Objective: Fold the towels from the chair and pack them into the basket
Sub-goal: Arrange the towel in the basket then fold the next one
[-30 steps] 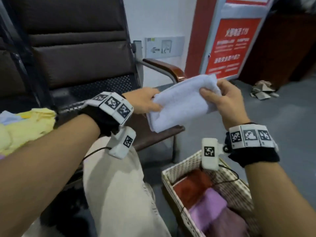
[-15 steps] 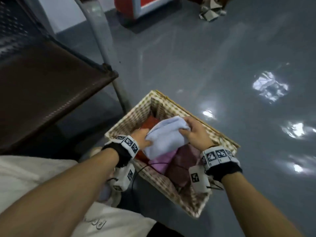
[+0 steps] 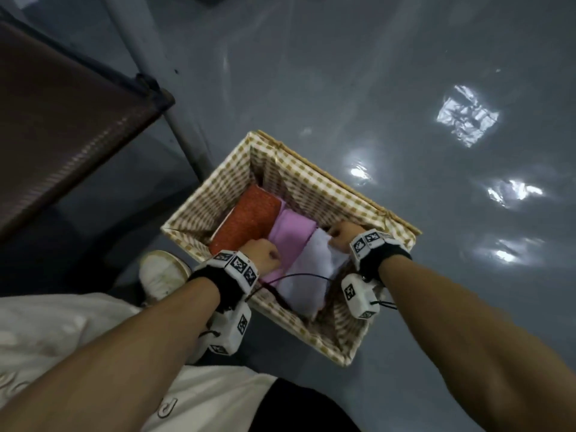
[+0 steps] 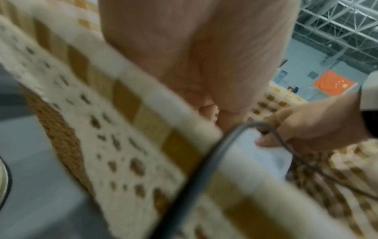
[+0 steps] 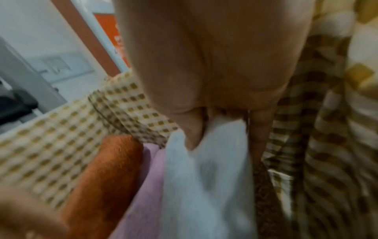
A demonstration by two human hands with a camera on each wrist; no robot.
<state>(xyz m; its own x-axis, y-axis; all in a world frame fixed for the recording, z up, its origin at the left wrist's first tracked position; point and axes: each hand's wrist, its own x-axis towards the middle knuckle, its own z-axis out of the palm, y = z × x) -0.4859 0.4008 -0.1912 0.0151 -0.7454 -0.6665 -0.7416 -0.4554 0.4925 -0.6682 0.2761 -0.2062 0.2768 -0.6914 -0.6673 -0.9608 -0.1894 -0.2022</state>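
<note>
Seen from the head view: rectangular wicker basket with a beige-and-white checked fabric liner (image 3: pixel 314 185), standing on the glossy grey floor (image 3: pixel 374 88) just beside the dark brown chair seat (image 3: pixel 56 120) and its grey metal leg (image 3: pixel 184 132). Packed inside, side by side: folded rust-orange towel (image 3: pixel 246 219) nearest the chair, folded lilac-pink towel (image 3: pixel 293 232) touching it, then folded white towel (image 3: pixel 311 275) touching the pink one.

Left hand (image 3: pixel 261 255) lowered into the basket at the near ends of the orange and pink towels, fingers curled under; whether anything is pinched there cannot be told, and the blurred left wrist view settles nothing. Right hand (image 3: pixel 343 236) at the far end of the white towel; from the right wrist view, thumb on one face of the white towel (image 5: pixel 204 177) and fingers (image 5: pixel 259 129) down the other side against the liner, so pinching its edge. Also there: orange towel (image 5: pixel 106 177), pink towel (image 5: pixel 147 186).

Thin black cable (image 3: pixel 299 277) draped across the white towel. White shoe (image 3: pixel 162 274) on the floor next to the basket's near corner. Light trousers (image 3: pixel 78 353) at the bottom left.
</note>
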